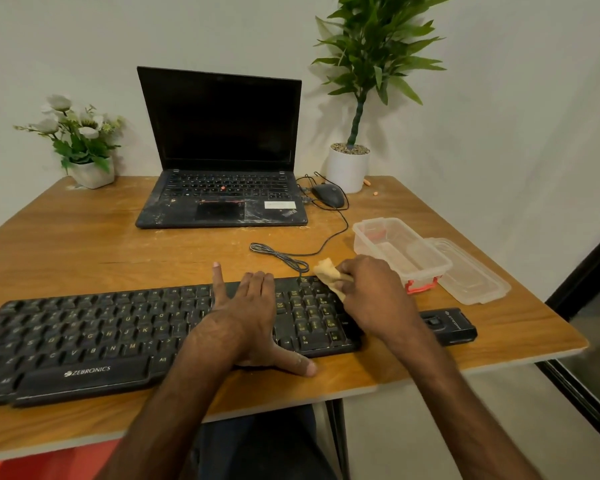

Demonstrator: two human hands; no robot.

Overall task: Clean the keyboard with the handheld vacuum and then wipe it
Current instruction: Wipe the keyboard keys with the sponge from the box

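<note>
Our left hand (253,320), flat & wide, pins the keyboard (84,337), prob. light & slidey, while our right hand (371,289) grips the soft cloth (328,271) on its far-right keys.

Our two bare forearms (174,393) reach forward side by side. Our left hand (250,317) lies flat, palm down, fingers straight, thumb splayed wide. Our right hand (371,292) curls its fingers around a tan cloth (327,270).
</note>
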